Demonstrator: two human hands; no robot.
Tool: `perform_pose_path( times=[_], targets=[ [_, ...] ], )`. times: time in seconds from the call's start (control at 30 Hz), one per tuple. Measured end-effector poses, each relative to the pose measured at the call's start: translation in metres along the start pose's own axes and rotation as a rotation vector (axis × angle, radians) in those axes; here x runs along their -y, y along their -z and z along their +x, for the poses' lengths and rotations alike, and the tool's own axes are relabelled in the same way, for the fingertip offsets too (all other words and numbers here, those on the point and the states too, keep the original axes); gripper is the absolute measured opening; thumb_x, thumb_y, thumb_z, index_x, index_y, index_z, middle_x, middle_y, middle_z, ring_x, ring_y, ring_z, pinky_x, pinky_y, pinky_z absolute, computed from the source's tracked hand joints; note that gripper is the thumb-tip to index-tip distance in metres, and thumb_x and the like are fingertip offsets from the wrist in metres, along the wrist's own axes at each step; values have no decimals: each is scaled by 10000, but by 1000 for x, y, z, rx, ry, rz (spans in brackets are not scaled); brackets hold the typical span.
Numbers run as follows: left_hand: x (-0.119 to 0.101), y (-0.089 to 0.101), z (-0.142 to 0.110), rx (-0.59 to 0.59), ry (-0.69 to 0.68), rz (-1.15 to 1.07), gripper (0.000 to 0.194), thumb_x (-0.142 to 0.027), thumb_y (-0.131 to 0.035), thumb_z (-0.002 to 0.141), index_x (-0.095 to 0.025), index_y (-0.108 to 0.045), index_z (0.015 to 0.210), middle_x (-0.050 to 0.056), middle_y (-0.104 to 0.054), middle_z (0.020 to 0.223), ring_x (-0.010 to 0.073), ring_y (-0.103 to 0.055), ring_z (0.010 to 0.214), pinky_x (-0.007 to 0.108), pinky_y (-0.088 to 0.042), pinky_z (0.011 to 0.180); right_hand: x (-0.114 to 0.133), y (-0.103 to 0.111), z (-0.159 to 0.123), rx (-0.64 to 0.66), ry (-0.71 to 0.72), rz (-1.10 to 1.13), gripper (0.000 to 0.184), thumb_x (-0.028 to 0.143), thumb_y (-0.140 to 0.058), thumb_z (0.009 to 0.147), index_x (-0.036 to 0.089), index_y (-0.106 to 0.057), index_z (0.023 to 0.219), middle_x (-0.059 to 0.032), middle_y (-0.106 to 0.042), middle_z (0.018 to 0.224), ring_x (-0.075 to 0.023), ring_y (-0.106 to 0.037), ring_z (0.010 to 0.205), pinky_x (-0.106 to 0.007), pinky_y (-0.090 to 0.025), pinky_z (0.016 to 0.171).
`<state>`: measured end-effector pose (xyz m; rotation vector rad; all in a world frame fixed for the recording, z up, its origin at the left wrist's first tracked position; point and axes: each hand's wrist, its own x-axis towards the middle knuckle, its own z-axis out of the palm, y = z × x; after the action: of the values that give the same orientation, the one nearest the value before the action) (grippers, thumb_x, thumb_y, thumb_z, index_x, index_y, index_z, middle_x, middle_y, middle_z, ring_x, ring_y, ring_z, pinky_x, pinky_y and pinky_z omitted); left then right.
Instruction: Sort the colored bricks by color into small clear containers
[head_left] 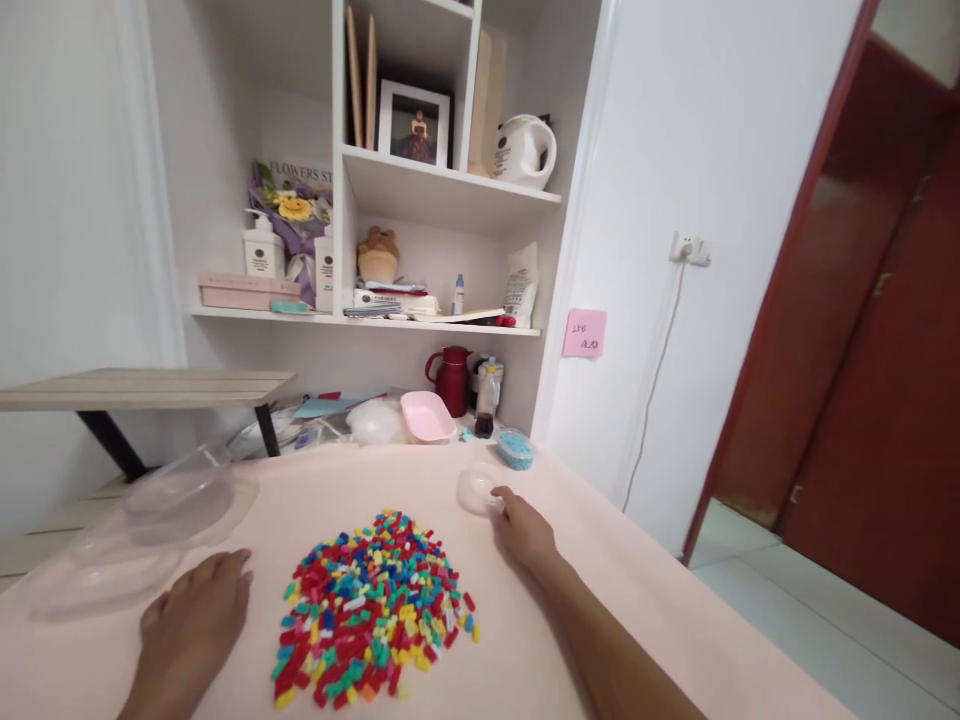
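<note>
White shelf unit (450, 190) fills the wall beyond the far edge; picture frame, pitcher, boxes and bottles on its shelves.

Tabletop (660, 600) under a pale pink cover, its right edge slanting from the far right corner toward the viewer.

Slatted wooden bench (150, 388) on dark legs, past the far left corner.

Heap of small coloured blocks (375, 610) on the near middle of the tabletop, between the hands: red, blue, green, yellow, a few white and orange. Loosely spread, thinning to single pieces at its right side.

Clear plastic containers (176, 500) along the left side, overlapping; too see-through to count.

Left hand (196, 615) palm down, left of the heap and apart from it. Fingers loosely extended, close together, hand open; nothing seen in it.

Right hand (525, 530) beyond the heap's right side. Index finger reaches onto the near right rim of a bowl, other fingers curled. Touching; cannot tell whether the thumb pinches the rim.

Red jug (452, 382) and pink basin (427, 416) side by side, beyond the far edge, below the shelves.

Clear round bowl (474, 488) on the tabletop toward the far right corner, apart from the blocks. No blocks seen in it.

Bottle of dark liquid (486, 405) upright, right of the jug.

Clear tub of light blue bits (516, 450) at the far right corner, just beyond the bowl.

Pink note (584, 333) stuck to the wall, handwriting too small to read.
</note>
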<state>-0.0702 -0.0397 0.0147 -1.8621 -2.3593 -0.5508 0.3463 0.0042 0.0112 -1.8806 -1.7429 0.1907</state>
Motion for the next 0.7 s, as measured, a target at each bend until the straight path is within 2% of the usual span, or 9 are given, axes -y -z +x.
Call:
perform_pose_path(
  times=[0.1, 0.27, 0.37, 0.43, 0.5, 0.57, 0.63, 0.7],
  targets=[
    [2, -2, 1, 12, -5, 14, 462, -311, -301, 921, -169, -603, 1241, 134, -586, 1334, 320, -525, 1209, 521, -357, 1024, -14, -9, 1, -50, 44, 130, 515, 175, -488, 830, 307, -482, 1328, -26, -646, 964, -187, -607, 812, -281, -416, 717],
    [3, 0, 3, 14, -18, -5, 447, -329, -335, 906, -173, -617, 1216, 141, -592, 1318, 335, -526, 1196, 526, -369, 1005, -21, -9, -2, -102, 21, 288, 653, 209, -518, 792, 301, -380, 1423, -1, -610, 974, -150, -581, 704, -285, -447, 735],
    [2, 3, 3, 28, -4, -41, 451, -361, -337, 905, -181, -619, 1208, 141, -589, 1320, 350, -504, 1216, 542, -359, 1011, -12, -1, -8, -184, 39, 390, 633, 247, -504, 812, 280, -366, 1429, -8, -588, 981, -133, -553, 646, -290, -458, 715],
    [1, 4, 3, 30, 5, -73, 451, -381, -332, 909, -190, -623, 1196, 136, -587, 1324, 352, -494, 1228, 547, -354, 1014, -4, 7, -15, -205, 80, 516, 517, 296, -483, 844, 241, -450, 1357, -1, -574, 885, -128, -525, 598, -283, -459, 659],
    [1, 5, 2, 32, 16, -99, 444, -392, -319, 917, -204, -633, 1170, 122, -588, 1329, 340, -493, 1233, 542, -355, 1015, 5, 15, -23, -77, 129, 633, 369, 360, -479, 867, 200, -579, 1184, 27, -517, 701, -124, -475, 531, -259, -431, 563],
    [1, 6, 2, 37, 21, -107, 446, -398, -303, 926, -209, -640, 1149, 116, -591, 1328, 331, -495, 1233, 533, -357, 1014, 13, 23, -32, 176, 181, 695, 300, 394, -506, 866, 185, -645, 1030, 53, -449, 580, -110, -421, 476, -230, -377, 483],
    [0, 7, 2, 35, 21, -103, 447, -403, -300, 931, -207, -642, 1141, 118, -593, 1325, 332, -499, 1228, 530, -364, 1007, 19, 28, -39, 376, 251, 685, 235, 370, -585, 826, 186, -676, 940, 54, -456, 567, -98, -419, 490, -212, -361, 482],
    [-1, 7, 2, 22, 22, -94, 428, -406, -319, 927, -214, -644, 1131, 106, -601, 1317, 327, -510, 1217, 526, -378, 995, 23, 30, -43, 492, 306, 627, 162, 327, -658, 773, 187, -693, 847, 40, -514, 605, -100, -453, 552, -205, -376, 519]
  ],
)
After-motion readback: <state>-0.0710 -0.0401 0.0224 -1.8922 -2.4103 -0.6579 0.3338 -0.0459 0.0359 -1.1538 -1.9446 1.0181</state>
